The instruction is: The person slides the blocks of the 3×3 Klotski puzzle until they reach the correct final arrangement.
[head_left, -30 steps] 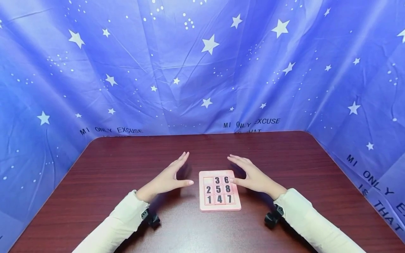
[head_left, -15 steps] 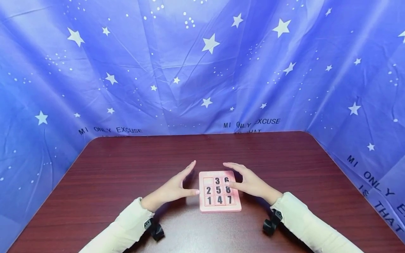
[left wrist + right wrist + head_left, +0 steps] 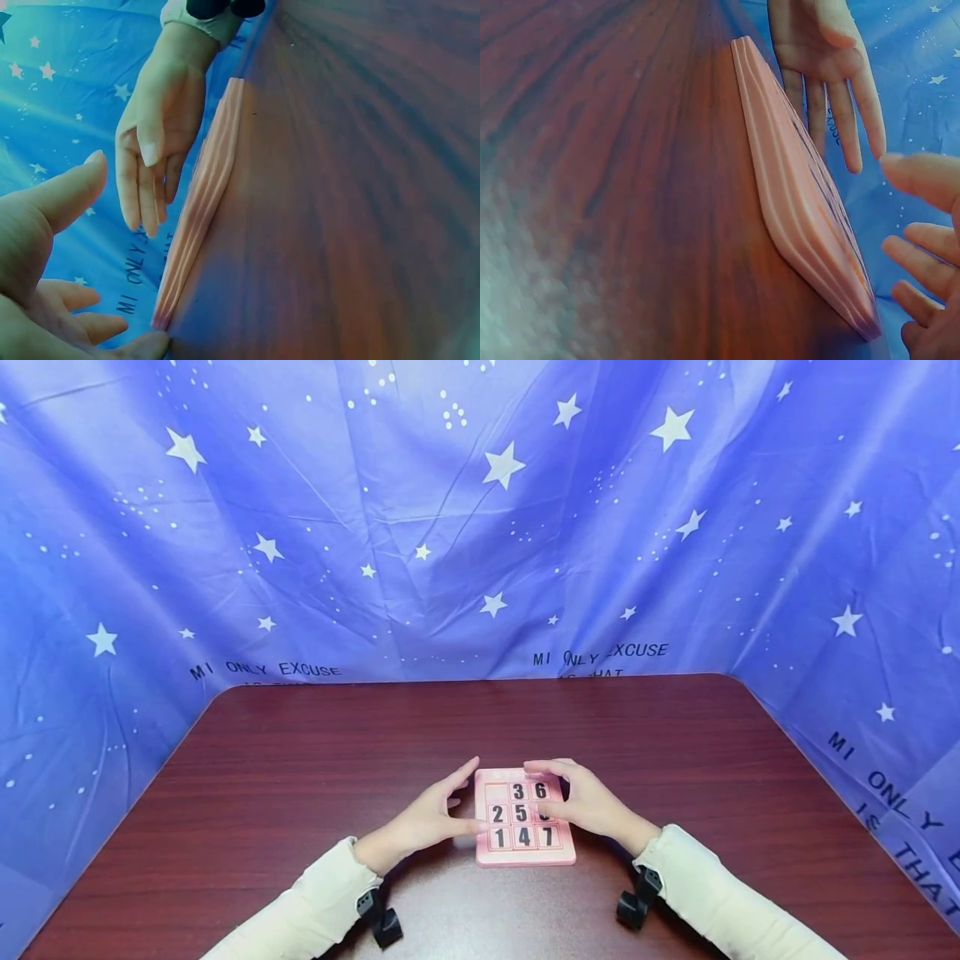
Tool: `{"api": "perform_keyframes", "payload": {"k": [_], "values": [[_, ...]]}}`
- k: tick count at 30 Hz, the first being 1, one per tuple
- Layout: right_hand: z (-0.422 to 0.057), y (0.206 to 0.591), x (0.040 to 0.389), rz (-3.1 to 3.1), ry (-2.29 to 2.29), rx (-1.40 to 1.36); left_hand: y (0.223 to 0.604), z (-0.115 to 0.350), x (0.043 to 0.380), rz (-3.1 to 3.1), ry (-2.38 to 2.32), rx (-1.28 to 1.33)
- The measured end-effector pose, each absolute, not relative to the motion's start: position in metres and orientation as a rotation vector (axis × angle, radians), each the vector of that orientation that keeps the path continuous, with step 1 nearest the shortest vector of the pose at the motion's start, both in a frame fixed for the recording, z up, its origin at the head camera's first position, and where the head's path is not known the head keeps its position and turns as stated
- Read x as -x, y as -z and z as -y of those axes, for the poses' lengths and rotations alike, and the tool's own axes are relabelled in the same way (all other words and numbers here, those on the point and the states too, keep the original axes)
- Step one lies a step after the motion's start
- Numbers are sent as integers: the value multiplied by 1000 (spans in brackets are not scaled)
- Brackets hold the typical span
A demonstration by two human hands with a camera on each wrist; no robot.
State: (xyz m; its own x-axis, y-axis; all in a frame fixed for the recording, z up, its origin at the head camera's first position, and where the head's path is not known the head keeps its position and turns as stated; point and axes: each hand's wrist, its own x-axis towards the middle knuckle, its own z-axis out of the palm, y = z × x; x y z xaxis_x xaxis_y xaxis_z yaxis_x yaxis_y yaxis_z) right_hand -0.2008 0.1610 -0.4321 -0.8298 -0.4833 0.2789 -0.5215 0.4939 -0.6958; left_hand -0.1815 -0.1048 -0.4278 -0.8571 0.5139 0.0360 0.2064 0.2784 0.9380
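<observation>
A pink number slide puzzle (image 3: 524, 858) lies flat on the table. Black digits mark its tiles, and its top-left cell holds no tile. My left hand (image 3: 420, 818) is at the puzzle's left edge, thumb stretched toward the tile with 1. Over the right side reaches my right hand (image 3: 600, 802), its thumb covering part of the 8 tile. Both hands have their fingers spread and relaxed. In the left wrist view the puzzle's side (image 3: 206, 195) shows between the hands, and the right wrist view shows its ridged edge (image 3: 780, 187). Whether the fingertips touch it, I cannot tell.
The dark red wooden table (image 3: 300, 743) has rounded far corners. Behind it and along both sides hangs a blue curtain (image 3: 420, 510) with white stars and black lettering. A black wrist camera (image 3: 381, 918) sits below the left cuff, another black camera (image 3: 637, 900) below the right.
Both hands have come nearer to the puzzle and slightly toward the person. The left hand moved right to the puzzle's edge; the right thumb slid down from the 6 to the 8.
</observation>
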Motion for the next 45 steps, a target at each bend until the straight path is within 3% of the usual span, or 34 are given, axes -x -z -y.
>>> {"api": "perform_keyframes", "payload": {"k": [45], "values": [[-145,444,203,2663,-1322,-549,445,104,179,-2530,-1390,-746]]}}
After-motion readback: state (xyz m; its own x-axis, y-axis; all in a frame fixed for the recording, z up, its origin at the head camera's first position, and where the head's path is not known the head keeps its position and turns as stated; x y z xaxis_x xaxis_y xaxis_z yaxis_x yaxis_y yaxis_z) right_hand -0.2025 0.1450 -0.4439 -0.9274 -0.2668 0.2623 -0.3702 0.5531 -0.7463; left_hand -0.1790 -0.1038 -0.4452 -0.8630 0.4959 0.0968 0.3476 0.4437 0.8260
